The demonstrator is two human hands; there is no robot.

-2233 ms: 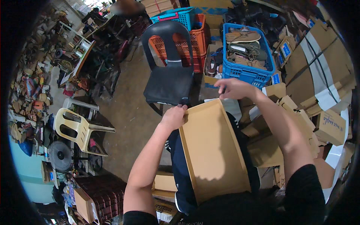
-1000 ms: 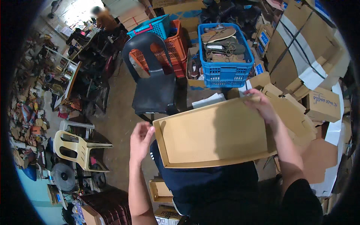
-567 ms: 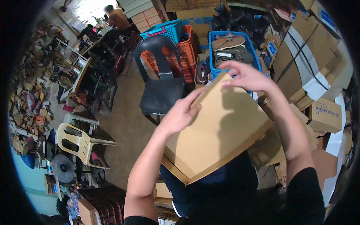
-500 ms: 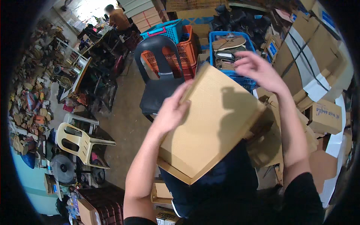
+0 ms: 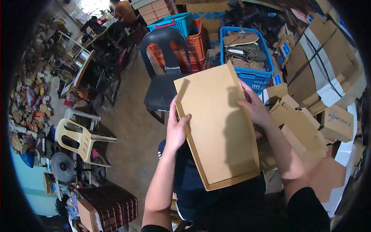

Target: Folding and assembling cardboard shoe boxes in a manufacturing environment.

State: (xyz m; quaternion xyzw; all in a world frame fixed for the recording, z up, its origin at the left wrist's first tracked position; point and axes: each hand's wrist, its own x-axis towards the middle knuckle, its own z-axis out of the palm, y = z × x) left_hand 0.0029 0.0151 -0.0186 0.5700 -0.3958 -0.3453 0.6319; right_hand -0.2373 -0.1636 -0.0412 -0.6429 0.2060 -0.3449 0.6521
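Observation:
A shallow brown cardboard box lid (image 5: pixel 216 127) is held over my lap, its inside facing up and a dark shadow lying across it. Low walls show along its left, right and near sides; whether the far edge has a raised wall I cannot tell. My left hand (image 5: pixel 178 129) grips the left wall, thumb inside and fingers outside. On the opposite side my right hand (image 5: pixel 255 103) holds the right wall near the far corner, thumb over the rim. The fingers behind both walls are partly hidden.
Ahead stands a black plastic chair (image 5: pixel 166 87), with a blue crate of shoes (image 5: pixel 247 73) to its right. Opened cardboard boxes (image 5: pixel 301 135) pile up at my right. A cream chair (image 5: pixel 79 139) and a dark crate (image 5: pixel 112 205) are at left. Someone sits far back.
My right hand has come down from the air onto the lid's right wall. The lid has turned to point more straight away from me, and my left hand has shifted nearer.

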